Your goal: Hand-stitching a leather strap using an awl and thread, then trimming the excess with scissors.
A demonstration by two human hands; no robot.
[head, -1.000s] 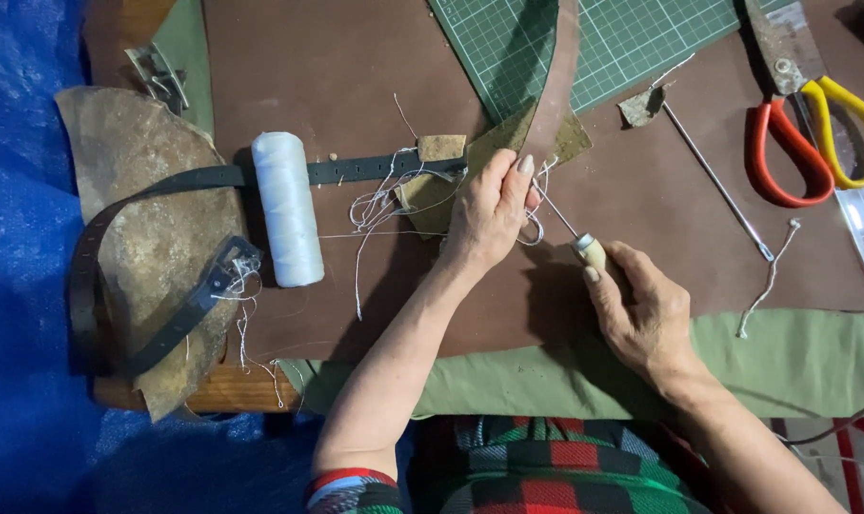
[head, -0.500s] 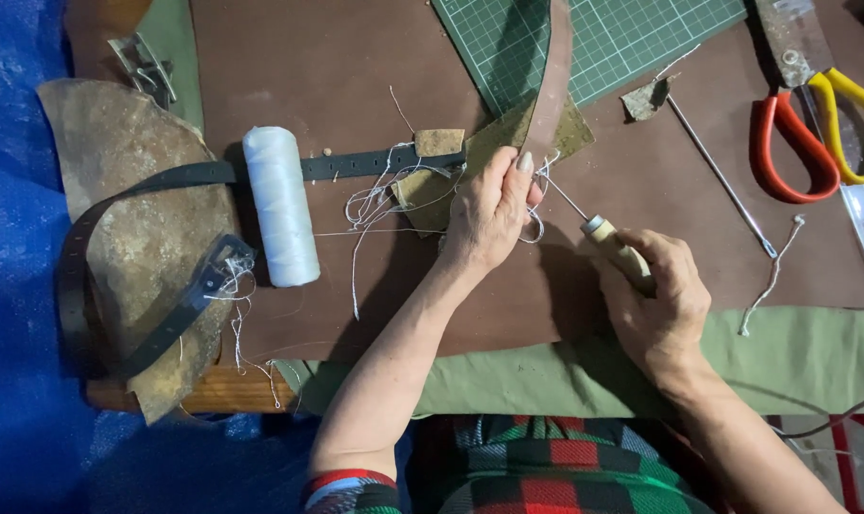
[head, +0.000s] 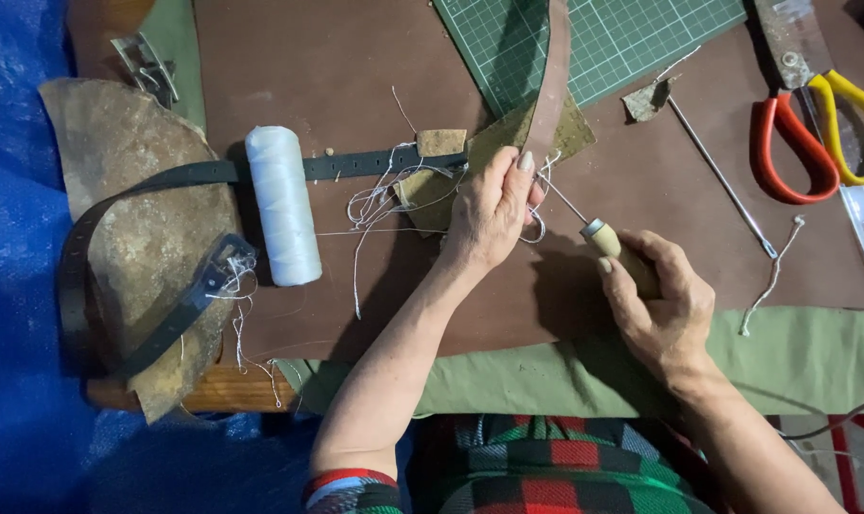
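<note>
The left hand pinched the brown leather strap at the mat's six o'clock while the right hand, fisted around the wooden-handled awl, seemingly punched a stitch hole, needing steady alignment next.

Left arm: bare forearm rising from the near edge, angled up and to the right toward mid-scene; a striped cuff shows at the elbow end. Left hand: back toward the camera, fingers curled into a closed pinch, thumb pointing to the far side with its nail in view.

Right arm: bare forearm entering from the near right corner, angled up and to the left. Right hand: back toward the camera, fingers wrapped in a closed grip, thumb laid along the left side, wrist slightly bent. The two hands sit near each other, not touching.
</note>
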